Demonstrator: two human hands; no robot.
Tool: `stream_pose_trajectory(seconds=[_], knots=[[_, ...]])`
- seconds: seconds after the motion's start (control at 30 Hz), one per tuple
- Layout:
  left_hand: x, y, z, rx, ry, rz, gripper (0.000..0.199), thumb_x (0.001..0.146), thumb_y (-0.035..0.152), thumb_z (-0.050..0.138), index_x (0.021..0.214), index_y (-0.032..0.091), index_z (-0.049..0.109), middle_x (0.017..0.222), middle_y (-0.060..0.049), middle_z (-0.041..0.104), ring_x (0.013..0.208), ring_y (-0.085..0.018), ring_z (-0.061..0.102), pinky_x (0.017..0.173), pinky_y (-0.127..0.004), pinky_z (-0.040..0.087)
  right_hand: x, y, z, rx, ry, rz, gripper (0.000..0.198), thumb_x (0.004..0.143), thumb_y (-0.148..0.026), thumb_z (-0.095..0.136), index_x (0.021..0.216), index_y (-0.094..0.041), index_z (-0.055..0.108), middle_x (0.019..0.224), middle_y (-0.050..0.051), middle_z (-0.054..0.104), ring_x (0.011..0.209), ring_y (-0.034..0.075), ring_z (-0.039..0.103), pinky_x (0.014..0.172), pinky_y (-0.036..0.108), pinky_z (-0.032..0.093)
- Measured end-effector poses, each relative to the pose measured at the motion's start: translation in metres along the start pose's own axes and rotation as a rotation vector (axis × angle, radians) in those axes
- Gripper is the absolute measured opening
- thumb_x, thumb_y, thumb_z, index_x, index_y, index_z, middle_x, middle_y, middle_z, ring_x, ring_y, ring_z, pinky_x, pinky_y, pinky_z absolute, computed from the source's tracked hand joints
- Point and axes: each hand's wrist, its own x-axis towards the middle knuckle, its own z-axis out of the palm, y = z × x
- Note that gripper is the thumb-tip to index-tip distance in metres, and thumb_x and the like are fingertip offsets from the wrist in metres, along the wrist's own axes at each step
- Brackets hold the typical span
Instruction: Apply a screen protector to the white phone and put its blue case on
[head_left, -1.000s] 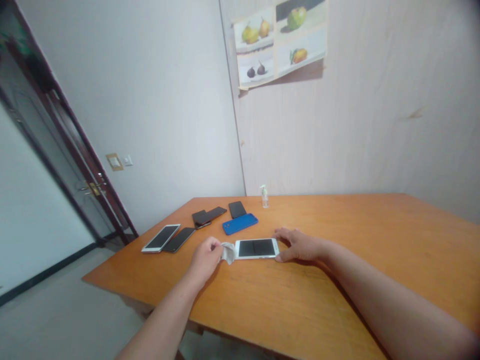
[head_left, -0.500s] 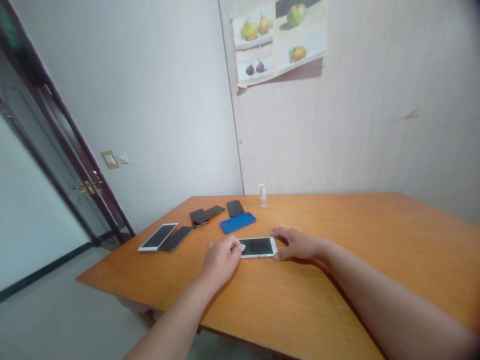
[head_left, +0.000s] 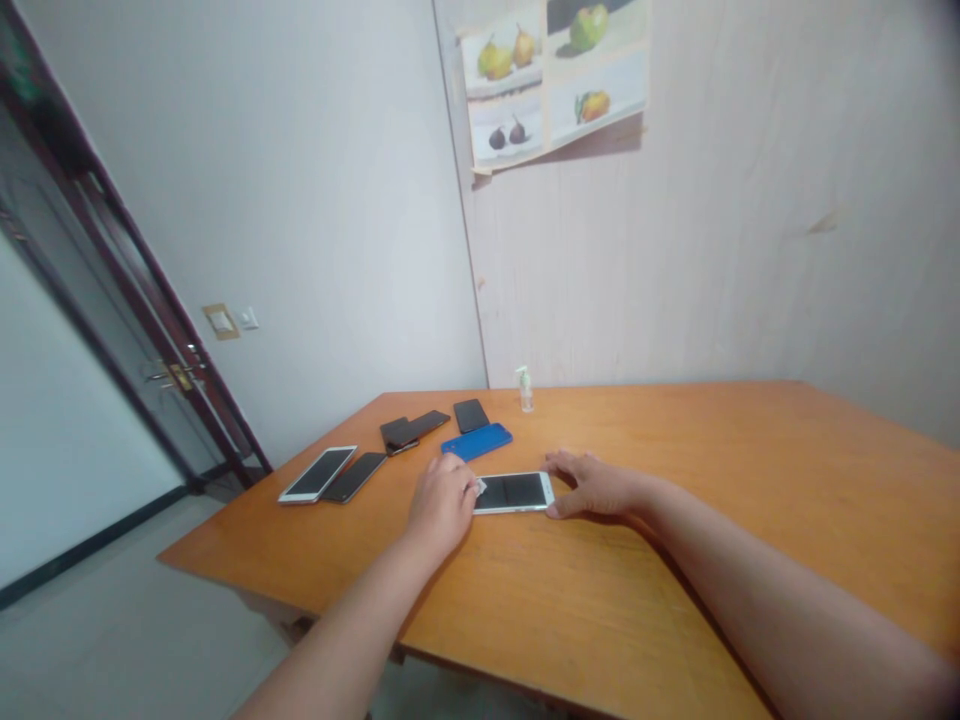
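Note:
A white-framed smartphone (head_left: 517,491) lies on the wooden table with its dark screen facing up. Thumb and fingers of my right hand (head_left: 589,487) grip its right end from both edges. At the other end, my left hand (head_left: 444,502) is closed on a small crumpled white tissue (head_left: 481,487), which touches the screen. My fingers hide most of the tissue and the phone's left end. Just behind lies a blue phone (head_left: 478,441), close to my left fingertips.
On the left are a white tablet-like device (head_left: 321,475), a black phone (head_left: 358,477) and a pile of dark phones (head_left: 418,429). Another dark phone (head_left: 471,416) and a clear pump bottle (head_left: 526,391) stand farther back, near the wall. The table edge (head_left: 300,606) runs in front.
My left hand has shifted slightly left and away from me, with the tissue, at the phone's left end. My right hand keeps its grip.

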Motion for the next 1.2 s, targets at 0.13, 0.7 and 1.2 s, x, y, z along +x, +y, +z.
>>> stream_pose_trajectory(seconds=[0.13, 0.7, 1.2], knots=[[-0.005, 0.003, -0.005, 0.038, -0.072, 0.077, 0.022, 0.091, 0.019, 0.048, 0.088, 0.022, 0.07, 0.096, -0.009, 0.066, 0.096, -0.025, 0.061, 0.088, -0.037, 0.046, 0.0, 0.001, 0.0, -0.012, -0.004, 0.009, 0.068, 0.062, -0.059, 0.076, 0.12, -0.026, 0.066, 0.138, 0.008, 0.057, 0.141, 0.04, 0.032, 0.117, 0.055, 0.016], [-0.046, 0.015, -0.016, 0.112, -0.204, 0.082, 0.057, 0.097, 0.055, 0.043, 0.141, 0.019, 0.051, 0.149, -0.013, 0.049, 0.136, -0.029, 0.047, 0.114, -0.044, 0.036, 0.002, 0.005, 0.001, -0.005, 0.012, 0.016, 0.074, 0.06, -0.059, 0.078, 0.126, -0.027, 0.064, 0.14, 0.007, 0.056, 0.142, 0.037, 0.033, 0.118, 0.051, 0.017], [-0.046, 0.029, -0.018, 0.201, -0.305, 0.089, 0.08, 0.091, 0.072, 0.038, 0.147, 0.015, 0.043, 0.153, -0.016, 0.042, 0.141, -0.032, 0.04, 0.115, -0.048, 0.032, 0.003, 0.005, 0.002, -0.014, 0.046, 0.013, 0.071, 0.058, -0.056, 0.079, 0.122, -0.027, 0.067, 0.132, 0.006, 0.061, 0.135, 0.039, 0.04, 0.114, 0.05, 0.026]])
